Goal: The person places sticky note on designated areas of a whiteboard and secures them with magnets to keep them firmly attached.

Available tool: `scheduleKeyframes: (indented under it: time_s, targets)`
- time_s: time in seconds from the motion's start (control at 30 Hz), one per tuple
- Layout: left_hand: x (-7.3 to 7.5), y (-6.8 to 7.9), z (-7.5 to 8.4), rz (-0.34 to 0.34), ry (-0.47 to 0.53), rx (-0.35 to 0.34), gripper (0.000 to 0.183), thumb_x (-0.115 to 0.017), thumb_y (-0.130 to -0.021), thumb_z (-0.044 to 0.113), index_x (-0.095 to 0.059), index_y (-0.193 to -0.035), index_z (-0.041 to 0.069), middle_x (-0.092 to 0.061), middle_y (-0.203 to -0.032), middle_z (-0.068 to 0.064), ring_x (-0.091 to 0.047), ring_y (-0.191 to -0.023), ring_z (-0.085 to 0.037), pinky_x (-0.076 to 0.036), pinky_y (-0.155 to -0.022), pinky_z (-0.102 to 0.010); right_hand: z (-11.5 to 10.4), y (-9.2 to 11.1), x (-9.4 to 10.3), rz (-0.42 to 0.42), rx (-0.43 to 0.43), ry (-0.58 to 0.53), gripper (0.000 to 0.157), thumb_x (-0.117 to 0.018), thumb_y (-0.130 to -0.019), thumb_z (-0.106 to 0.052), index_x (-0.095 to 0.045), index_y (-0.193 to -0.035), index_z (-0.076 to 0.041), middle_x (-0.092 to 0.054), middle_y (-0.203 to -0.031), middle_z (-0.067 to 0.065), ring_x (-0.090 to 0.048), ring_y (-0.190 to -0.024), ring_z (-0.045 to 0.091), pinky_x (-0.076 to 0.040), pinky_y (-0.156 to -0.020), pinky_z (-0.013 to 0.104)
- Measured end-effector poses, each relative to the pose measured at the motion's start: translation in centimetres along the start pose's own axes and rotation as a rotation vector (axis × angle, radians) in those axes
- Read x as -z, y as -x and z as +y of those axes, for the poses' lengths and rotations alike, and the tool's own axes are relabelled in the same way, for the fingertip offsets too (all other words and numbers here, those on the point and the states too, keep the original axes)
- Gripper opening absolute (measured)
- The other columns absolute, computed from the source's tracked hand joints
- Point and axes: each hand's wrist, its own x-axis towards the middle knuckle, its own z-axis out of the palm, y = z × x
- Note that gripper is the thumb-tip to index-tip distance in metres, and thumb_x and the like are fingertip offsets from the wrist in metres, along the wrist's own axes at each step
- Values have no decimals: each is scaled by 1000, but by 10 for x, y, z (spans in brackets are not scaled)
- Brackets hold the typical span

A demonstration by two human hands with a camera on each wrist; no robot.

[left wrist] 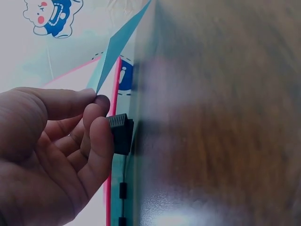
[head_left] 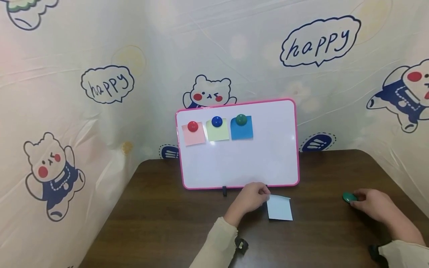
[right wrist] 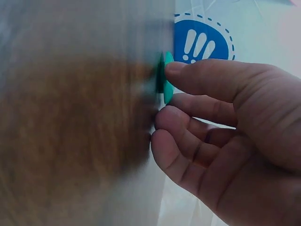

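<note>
My left hand (head_left: 252,197) pinches a light blue sticky note (head_left: 279,207) by its corner, between thumb and finger, in front of the whiteboard's lower edge. In the left wrist view the sticky note (left wrist: 117,44) slants up and away from the fingertips. Over on the right side of the table, my right hand (head_left: 375,204) holds a round green magnet (head_left: 349,197) between thumb and fingers. The right wrist view has the magnet (right wrist: 168,77) edge-on at the tabletop, the thumb on its face.
A pink-framed whiteboard (head_left: 238,163) leans at the back of the brown table (head_left: 161,223). On it are pink (head_left: 194,137), pale green (head_left: 218,133) and blue (head_left: 242,131) notes under red, blue and green magnets. A black clip (head_left: 224,191) sits at its lower edge. Printed curtains (head_left: 154,48) hang behind.
</note>
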Motion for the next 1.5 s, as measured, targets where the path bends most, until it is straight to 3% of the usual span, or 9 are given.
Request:
scheduleKeyframes:
  time_s: [0.27, 0.6, 0.83, 1.0, 1.17, 1.3, 1.5]
  targets:
    - [2, 0, 6, -13, 15, 21, 4, -69, -97, 18, -70, -94, 20, -60, -83, 8, -57, -73, -11, -51, -67, -26, 6, -7, -1, -12, -12, 9, 65, -77, -89, -34, -56, -117, 21, -65, -92, 23, -61, -87, 37, -49, -75, 56]
    - [1, 0, 6, -3, 22, 31, 4, -69, -97, 18, -70, -93, 18, -59, -82, 8, -57, -73, -11, -51, -67, -27, 3, -8, -6, 9, 10, 2, 54, -76, -90, -30, -60, -111, 17, -65, -89, 19, -59, -81, 32, -50, -71, 53]
    - [1, 1, 6, 0, 9, 27, 4, -70, -97, 18, -70, -93, 20, -59, -82, 8, -57, -72, -12, -51, -66, -27, 3, -7, -9, 15, 21, -8, 49, -73, -92, -33, -60, -110, 11, -63, -86, 9, -55, -76, 24, -46, -64, 39]
    - [2, 2, 7, 2, 13, 33, 5, -70, -97, 19, -69, -92, 19, -60, -81, 8, -57, -71, -12, -51, -65, -27, 1, -7, -12, 25, 4, -39, 48, -69, -94, -33, -59, -115, 9, -60, -86, 8, -53, -75, 23, -43, -62, 36]
    - [2, 2, 7, -3, 26, 18, 6, -69, -97, 18, -69, -92, 19, -60, -79, 7, -57, -69, -12, -50, -63, -27, 0, -6, -14, 49, -11, -66, 52, -68, -95, -34, -58, -119, 12, -62, -96, 18, -58, -84, 34, -49, -69, 49]
    - [3, 3, 7, -4, 38, 16, 5, -68, -98, 18, -70, -94, 18, -60, -80, 6, -57, -69, -13, -50, -64, -28, -1, -5, -15, 92, 2, -86, 56, -69, -96, -35, -58, -121, 13, -61, -107, 28, -58, -97, 44, -47, -78, 61]
    - [7, 3, 8, 3, 47, 20, 5, -67, -99, 18, -70, -95, 18, -60, -81, 6, -57, -70, -13, -51, -65, -28, -4, -6, -15, 104, 7, -93, 48, -70, -95, -31, -59, -120, 8, -63, -100, 20, -58, -89, 35, -49, -73, 52]
